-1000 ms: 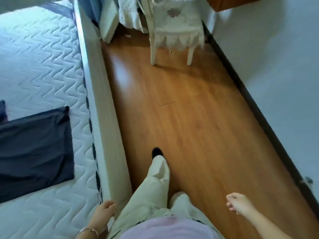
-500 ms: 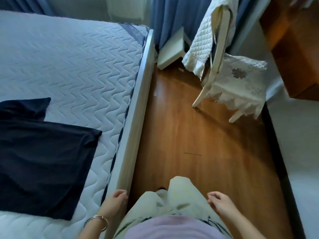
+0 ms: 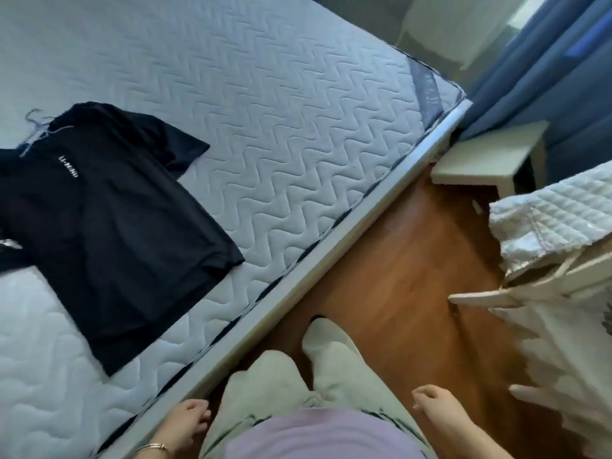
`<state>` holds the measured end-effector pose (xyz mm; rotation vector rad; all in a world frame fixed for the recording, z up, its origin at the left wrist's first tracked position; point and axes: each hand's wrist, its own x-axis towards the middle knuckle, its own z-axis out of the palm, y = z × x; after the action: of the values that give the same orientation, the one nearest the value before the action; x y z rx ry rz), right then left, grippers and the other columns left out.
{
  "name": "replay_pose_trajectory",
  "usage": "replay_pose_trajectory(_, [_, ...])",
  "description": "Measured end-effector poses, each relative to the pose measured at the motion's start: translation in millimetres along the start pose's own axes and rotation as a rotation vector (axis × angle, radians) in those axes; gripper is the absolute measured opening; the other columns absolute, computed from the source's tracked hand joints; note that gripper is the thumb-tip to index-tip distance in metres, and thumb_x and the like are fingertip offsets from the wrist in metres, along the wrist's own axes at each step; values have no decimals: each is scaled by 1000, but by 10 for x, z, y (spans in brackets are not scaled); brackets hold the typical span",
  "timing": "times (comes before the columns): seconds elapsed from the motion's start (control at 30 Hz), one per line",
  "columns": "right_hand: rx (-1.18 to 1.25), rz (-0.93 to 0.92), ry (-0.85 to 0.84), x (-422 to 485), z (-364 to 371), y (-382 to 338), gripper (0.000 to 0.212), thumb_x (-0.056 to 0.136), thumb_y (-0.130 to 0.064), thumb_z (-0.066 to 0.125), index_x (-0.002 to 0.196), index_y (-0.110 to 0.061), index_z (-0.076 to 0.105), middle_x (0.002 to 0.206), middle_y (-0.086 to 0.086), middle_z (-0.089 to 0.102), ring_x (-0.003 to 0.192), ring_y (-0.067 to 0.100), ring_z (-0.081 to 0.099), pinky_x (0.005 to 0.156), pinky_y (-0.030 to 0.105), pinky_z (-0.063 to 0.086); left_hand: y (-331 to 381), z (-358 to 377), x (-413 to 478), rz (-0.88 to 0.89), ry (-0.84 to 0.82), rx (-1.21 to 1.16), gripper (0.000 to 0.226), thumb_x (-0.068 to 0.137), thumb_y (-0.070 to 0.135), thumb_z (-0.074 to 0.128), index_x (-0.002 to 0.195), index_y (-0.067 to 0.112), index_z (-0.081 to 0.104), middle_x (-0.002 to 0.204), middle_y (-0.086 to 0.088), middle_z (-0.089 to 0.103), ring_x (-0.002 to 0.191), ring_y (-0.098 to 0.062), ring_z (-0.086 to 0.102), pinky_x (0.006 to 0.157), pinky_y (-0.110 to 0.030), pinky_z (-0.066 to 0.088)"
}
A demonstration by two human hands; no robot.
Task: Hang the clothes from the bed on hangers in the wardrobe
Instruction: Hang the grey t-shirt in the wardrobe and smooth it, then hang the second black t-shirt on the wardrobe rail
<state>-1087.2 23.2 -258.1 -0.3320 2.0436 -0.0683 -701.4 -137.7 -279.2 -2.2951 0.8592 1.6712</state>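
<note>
A dark navy T-shirt (image 3: pixel 116 226) with small white lettering lies flat on the quilted white mattress (image 3: pixel 265 111), towards its left side. A thin wire hanger (image 3: pixel 36 130) lies at the shirt's collar. More dark cloth (image 3: pixel 6 180) shows at the left edge. My left hand (image 3: pixel 185 425) hangs by the bed's edge with fingers loosely curled, holding nothing; a bracelet circles its wrist. My right hand (image 3: pixel 437 415) hangs over the floor, fingers relaxed and empty. No wardrobe is in view.
The pale bed frame (image 3: pixel 331 260) runs diagonally beside a strip of wooden floor (image 3: pixel 397 276). A white chair (image 3: pixel 546 286) draped with quilted cloth stands at the right. A small white stool (image 3: pixel 486 160) and blue curtains (image 3: pixel 546 77) are at the far end.
My view has swung left towards the bed, bringing the whole shirt and the hanger into sight. I have stepped along the bed. Both hands stay low and empty.
</note>
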Motion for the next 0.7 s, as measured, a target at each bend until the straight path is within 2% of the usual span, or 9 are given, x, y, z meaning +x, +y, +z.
replay_pose_trajectory(0.03, [8, -31, 55, 115, -168, -210, 14, 90, -17, 49, 89, -17, 63, 72, -4, 68, 75, 17, 62, 61, 23, 42, 48, 63, -68, 0, -9, -59, 18, 93, 18, 47, 86, 5, 57, 78, -6, 61, 64, -18, 52, 54, -24, 35])
replay_pose_trajectory(0.1, [-44, -115, 111, 307, -386, -638, 17, 91, -14, 48, 91, -13, 65, 65, -2, 67, 66, 17, 59, 57, 23, 39, 172, 143, -243, 28, -1, -166, 16, 95, 22, 44, 88, 14, 57, 90, -3, 61, 75, -15, 55, 57, -22, 37])
replay_pose_trajectory(0.2, [-144, -211, 22, 573, -394, -1200, 17, 90, -12, 51, 93, -9, 66, 65, 1, 66, 63, 19, 59, 61, 27, 42, 208, 197, -387, 71, 57, -297, 16, 95, 23, 45, 99, 16, 58, 101, -3, 63, 85, -13, 58, 63, -20, 39])
replay_pose_trajectory(0.3, [-341, -296, -58, 718, -190, -1687, 14, 88, -13, 51, 87, -13, 65, 62, -1, 64, 61, 19, 58, 57, 26, 41, 40, 177, -415, 0, 83, -394, 20, 95, 17, 44, 109, 9, 56, 105, -9, 60, 84, -15, 56, 56, -17, 40])
replay_pose_trajectory(0.37, [-479, -349, -102, 724, -85, -1936, 14, 87, -11, 50, 83, -17, 63, 59, -3, 62, 59, 16, 57, 55, 24, 41, -67, 161, -443, -32, 86, -424, 22, 96, 12, 43, 111, 3, 56, 102, -13, 58, 84, -18, 53, 45, -8, 43])
replay_pose_trajectory(0.43, [-523, -373, -164, 750, 125, -2233, 14, 87, -12, 51, 85, -16, 64, 64, 0, 62, 65, 22, 59, 59, 26, 43, -254, 25, -393, -86, 136, -481, 21, 95, 8, 44, 109, -1, 57, 98, -15, 58, 77, -17, 52, 36, -5, 38])
replay_pose_trajectory(0.5, [-523, -358, -203, 748, 317, -2528, 12, 88, -13, 52, 84, -17, 63, 67, 2, 63, 67, 23, 57, 60, 28, 42, -413, -153, -309, -144, 158, -492, 17, 94, 9, 46, 101, 2, 60, 87, -11, 61, 68, -16, 53, 36, -10, 38])
replay_pose_trajectory(0.6, [-491, -381, -226, 723, 600, -2991, 14, 87, -7, 53, 83, -7, 66, 56, 1, 61, 60, 23, 54, 62, 32, 43, -469, -474, -138, -180, 166, -484, 18, 92, 9, 47, 79, 10, 59, 73, -3, 60, 61, -16, 51, 42, -16, 38])
replay_pose_trajectory(0.7, [-493, -366, -324, 488, 891, -3567, 13, 92, -9, 48, 90, -5, 60, 61, 3, 59, 55, 18, 52, 50, 20, 43, -242, -874, 72, -154, 138, -481, 17, 93, 12, 47, 81, 12, 58, 81, -5, 62, 64, -15, 53, 52, -21, 35])
